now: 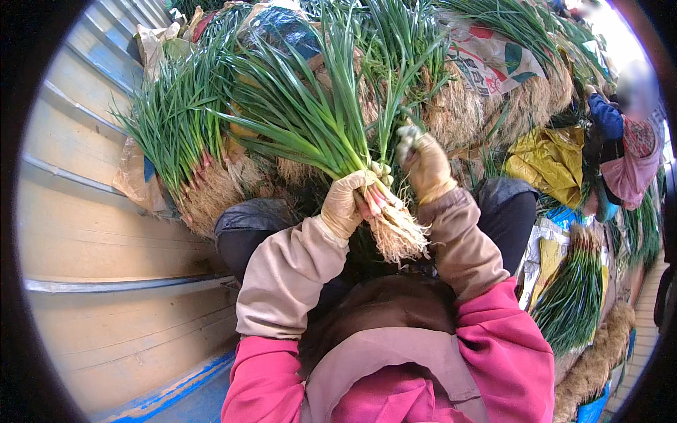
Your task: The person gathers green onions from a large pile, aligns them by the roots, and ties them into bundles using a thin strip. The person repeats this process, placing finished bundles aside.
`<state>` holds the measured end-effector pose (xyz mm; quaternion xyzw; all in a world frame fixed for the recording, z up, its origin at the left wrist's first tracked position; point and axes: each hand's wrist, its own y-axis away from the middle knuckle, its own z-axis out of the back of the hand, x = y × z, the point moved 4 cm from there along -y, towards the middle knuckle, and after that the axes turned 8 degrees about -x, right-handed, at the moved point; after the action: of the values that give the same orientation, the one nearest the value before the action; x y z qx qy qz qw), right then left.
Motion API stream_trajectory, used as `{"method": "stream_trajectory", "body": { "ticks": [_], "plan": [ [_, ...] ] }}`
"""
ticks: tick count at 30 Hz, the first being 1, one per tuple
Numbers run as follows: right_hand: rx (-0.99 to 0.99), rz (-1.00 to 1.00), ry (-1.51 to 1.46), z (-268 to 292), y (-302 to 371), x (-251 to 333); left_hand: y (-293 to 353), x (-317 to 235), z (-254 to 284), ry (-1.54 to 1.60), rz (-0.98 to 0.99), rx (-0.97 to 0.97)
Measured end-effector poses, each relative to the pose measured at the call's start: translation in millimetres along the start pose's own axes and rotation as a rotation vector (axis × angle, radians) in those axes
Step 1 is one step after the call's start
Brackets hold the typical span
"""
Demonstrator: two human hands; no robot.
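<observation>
The tan panelled wall [106, 233] fills the whole left side, and across from it the big heap of rooted green plants [458, 116] sprawls over the top of the view, leaves up, shaggy tan roots down. Over at the right edge sits a co-worker [635, 151], well apart from these hands. Closer in, a loose stack of plants [194, 155] leans by the wall, and another, the dark green bundle [572, 299], lies off to the right with its leaves toward the wearer. Now the centre of it all: the held bunch [342, 141], up in front of the lap, between the knees, its long axis slanting from leaves at upper left to roots at lower right. Beyond it, to the right, there's a crumpled yellow sack [549, 158]. And here are the hands, both in pale gloves! The left hand [345, 203] is the nearer one, closed firmly round the lower stems; the right hand [425, 162] is just to the right of the stems, above the root end, fingers bent, and whether it pinches a stalk I can't tell. Smallest of all, the pale root tuft [397, 231] hangs below the left fist, pointing down and right.
</observation>
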<state>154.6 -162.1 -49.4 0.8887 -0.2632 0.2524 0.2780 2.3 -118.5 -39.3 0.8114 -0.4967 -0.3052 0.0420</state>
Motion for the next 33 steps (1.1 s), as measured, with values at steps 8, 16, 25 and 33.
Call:
{"method": "stream_trajectory", "body": {
  "ticks": [8,16,25,33],
  "plan": [
    [0.640,0.203,2.244,24,22,-9,22,-17,-21,0.242,0.045,0.383],
    [-0.267,0.866,1.190,28,-83,101,7,-10,-11,0.034,-0.021,0.196],
    [-0.064,0.833,0.838,17,-103,105,-2,-8,-11,0.037,-0.043,0.200],
    [0.025,0.331,0.609,12,-12,79,0,-9,-18,0.041,-0.074,0.178]
  ]
}}
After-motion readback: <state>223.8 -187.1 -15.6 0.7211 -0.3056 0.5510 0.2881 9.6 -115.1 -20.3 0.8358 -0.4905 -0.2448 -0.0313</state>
